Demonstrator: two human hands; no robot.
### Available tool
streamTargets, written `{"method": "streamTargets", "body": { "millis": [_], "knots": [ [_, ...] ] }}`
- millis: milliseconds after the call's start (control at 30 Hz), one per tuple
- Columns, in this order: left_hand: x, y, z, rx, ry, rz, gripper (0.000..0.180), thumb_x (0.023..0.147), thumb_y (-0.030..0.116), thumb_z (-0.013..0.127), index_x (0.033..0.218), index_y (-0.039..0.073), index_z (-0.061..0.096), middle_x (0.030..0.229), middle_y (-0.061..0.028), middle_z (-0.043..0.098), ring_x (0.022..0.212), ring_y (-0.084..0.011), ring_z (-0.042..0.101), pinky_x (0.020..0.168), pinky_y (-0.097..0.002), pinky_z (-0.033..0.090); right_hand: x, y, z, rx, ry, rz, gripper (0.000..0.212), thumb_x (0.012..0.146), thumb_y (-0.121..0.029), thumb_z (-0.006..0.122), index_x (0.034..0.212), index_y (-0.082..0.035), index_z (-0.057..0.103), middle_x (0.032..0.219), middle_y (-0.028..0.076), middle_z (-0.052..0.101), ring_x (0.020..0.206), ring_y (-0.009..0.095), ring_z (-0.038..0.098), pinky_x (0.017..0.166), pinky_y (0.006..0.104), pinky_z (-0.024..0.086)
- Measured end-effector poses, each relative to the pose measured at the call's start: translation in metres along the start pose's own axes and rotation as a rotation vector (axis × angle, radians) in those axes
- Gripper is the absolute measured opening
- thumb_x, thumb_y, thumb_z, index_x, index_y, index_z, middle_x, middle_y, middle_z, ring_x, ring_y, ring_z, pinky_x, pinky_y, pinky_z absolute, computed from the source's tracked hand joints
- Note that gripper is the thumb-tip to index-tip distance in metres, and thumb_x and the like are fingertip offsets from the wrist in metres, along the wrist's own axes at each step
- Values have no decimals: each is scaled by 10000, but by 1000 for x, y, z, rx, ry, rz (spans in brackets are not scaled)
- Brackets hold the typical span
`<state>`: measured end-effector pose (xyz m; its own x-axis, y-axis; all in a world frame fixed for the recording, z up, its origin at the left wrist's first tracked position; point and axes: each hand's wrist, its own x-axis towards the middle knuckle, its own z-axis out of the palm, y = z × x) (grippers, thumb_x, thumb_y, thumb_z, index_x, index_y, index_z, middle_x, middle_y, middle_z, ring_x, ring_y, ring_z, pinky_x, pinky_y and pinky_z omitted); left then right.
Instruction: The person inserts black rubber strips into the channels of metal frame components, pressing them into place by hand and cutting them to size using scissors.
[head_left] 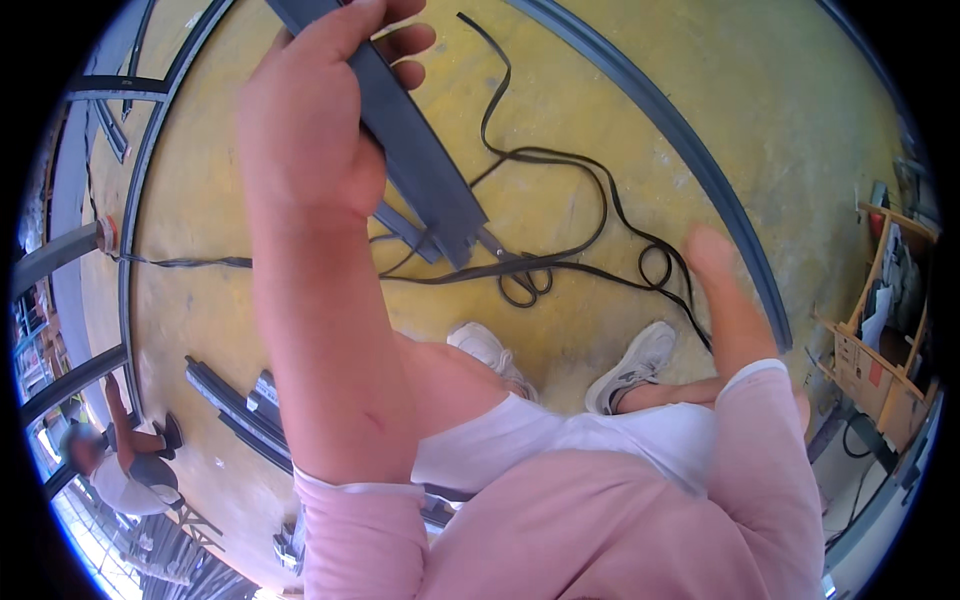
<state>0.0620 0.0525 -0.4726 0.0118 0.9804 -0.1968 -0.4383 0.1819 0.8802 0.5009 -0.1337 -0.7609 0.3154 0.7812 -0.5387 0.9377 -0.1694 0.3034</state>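
My left hand (330,80) is raised at the top, its fingers wrapped round a dark grey metal profile (420,160). The profile slants down to the right, and its lower end has a notched edge. Just beyond that end is a pair of black-handled scissors (524,284) on the floor. A long black flexible strip (605,200) lies in loops around and over the scissors. My right hand (708,250) is stretched forward at the right, near a long curved-looking grey profile (690,140). It looks rounded and slightly blurred, with its fingers hidden.
My shoes (637,365) stand on the yellow floor (800,120). Dark frame bars (150,180) run along the left. More profiles (235,405) lie beside my left leg. A wooden box (880,340) with things in it stands at the right. Another person (125,470) crouches at the far left.
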Motion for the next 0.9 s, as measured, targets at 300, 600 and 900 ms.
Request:
{"method": "streamTargets", "body": {
  "millis": [300,600,900],
  "knots": [
    [10,-5,-6,103,175,34,251,947,103,568,1155,-37,589,973,-155,659,699,-192,583,624,-301,472,-5,-319,-92,429,581,-808,328,896,-137,496,1198,-76,609,1193,173,616,1167,318,556,1040,565,376],
    [20,-25,22,235,226,-28,164,990,169,504,1078,31,494,922,-109,602,621,-165,578,493,-305,490,10,-237,-224,1337,-388,-789,290,976,-294,535,1105,-55,639,805,81,663,707,170,612,665,322,503],
    [27,-84,58,121,99,-51,117,1006,119,453,1071,23,470,876,-100,602,650,-176,595,556,-330,527,-71,-129,-327,1871,-88,-678,334,998,-200,452,1264,-1,487,834,99,653,667,177,649,659,311,558]
  ]
}}
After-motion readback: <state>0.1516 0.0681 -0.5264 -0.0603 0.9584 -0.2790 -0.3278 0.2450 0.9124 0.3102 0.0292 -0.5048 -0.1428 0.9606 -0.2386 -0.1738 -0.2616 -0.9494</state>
